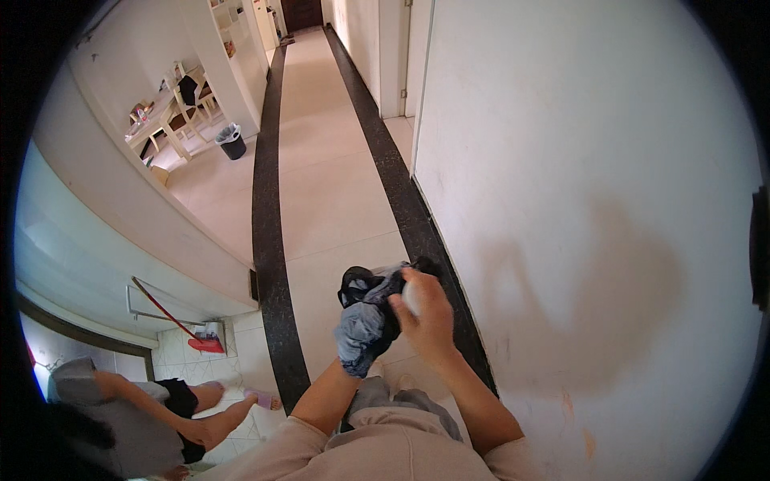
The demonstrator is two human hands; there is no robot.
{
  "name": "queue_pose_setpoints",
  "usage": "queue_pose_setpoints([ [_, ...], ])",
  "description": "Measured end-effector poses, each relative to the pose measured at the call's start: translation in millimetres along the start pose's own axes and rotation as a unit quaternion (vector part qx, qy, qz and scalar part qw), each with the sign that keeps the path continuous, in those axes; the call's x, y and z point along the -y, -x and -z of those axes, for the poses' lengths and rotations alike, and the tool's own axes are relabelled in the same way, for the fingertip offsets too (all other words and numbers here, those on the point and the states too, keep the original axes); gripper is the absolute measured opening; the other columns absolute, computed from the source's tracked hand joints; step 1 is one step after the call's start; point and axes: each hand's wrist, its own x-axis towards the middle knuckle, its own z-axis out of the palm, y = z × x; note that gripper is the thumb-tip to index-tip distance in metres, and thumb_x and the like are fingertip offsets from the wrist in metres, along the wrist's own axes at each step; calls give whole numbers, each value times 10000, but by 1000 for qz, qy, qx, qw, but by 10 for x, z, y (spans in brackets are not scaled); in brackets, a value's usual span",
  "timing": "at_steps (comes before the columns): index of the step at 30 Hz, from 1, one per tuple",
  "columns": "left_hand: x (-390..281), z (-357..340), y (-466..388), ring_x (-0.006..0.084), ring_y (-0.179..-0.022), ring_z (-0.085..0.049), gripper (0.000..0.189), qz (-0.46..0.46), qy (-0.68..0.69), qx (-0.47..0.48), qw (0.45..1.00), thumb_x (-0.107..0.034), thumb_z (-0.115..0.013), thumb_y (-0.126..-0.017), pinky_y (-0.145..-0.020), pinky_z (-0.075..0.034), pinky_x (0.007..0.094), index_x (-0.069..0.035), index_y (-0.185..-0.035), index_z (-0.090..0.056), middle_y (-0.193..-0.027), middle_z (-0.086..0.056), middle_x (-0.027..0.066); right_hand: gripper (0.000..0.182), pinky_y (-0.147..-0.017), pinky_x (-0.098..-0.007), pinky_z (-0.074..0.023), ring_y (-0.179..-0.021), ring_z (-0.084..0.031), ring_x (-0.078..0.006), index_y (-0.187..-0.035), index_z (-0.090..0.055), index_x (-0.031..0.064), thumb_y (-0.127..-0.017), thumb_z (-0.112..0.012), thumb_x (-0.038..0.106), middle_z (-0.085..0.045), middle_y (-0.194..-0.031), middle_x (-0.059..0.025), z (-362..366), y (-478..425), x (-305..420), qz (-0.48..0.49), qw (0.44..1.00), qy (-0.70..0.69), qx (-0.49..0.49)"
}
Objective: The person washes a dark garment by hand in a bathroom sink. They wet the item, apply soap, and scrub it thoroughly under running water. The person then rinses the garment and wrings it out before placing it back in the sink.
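Note:
In front of my body, over the hallway floor, is a bundle of crumpled black and grey-blue cloth (364, 324). The bundle covers my left hand, of which only the forearm and wrist show beneath it; its fingers are hidden. At the bundle's right side is my right hand (428, 306), thumb and fingers curved around a small white item (412, 297) that I cannot identify. The fingertips of this hand meet the dark part of the cloth.
A white wall (571, 180) runs close on my right. At lower left another person (132, 415) in grey and black stands on tiles, near a red broom (206, 344) and dustpan. A lined black bin (231, 142), a table (162, 114) and chairs are farther off left.

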Motion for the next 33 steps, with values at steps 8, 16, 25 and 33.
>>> queue_pose_setpoints([
  [8, 270, -440, -230, 170, -914, -535, 284, -19, 459, 4, 888, -237, -542, -841, -810, -436, 278, -85, -1079, -511, -1016, -561, 62, 304, -1021, -485, -257, -1114, -447, -356, -1063, -513, 37, -831, -554, 230, -489, -1140, -195, 5, -175, -627, 57, 995, 70, 32],
  [16, 385, -692, -264, 138, -941, -516, 241, 93, 710, 77, 694, -213, -475, -890, -851, -425, 266, -73, -1084, -499, -1025, -544, 53, 290, -1013, -458, -289, -1122, -448, -365, -1061, -514, 18, -868, -507, 234, -491, -1155, -209, 187, -266, -807, 12, 991, 135, 24],
  [25, 601, -334, -169, 139, -916, -519, 238, 80, 634, -3, 769, -226, -474, -893, -829, -431, 268, -75, -1075, -500, -999, -541, 53, 323, -1004, -435, -300, -1162, -438, -323, -1146, -488, 16, -889, -479, 212, -498, -1181, -180, -398, 15, -581, 95, 984, 36, 149],
  [33, 965, 547, 374, 141, -894, -521, 236, 27, 524, -133, 841, -238, -473, -896, -810, -437, 269, -76, -1067, -501, -975, -538, 53, 396, -1040, -440, -251, -1175, -411, -366, -1143, -459, 38, -775, -580, 120, -496, -1157, -204, -1537, 415, 144, 236, 937, -154, 205],
])
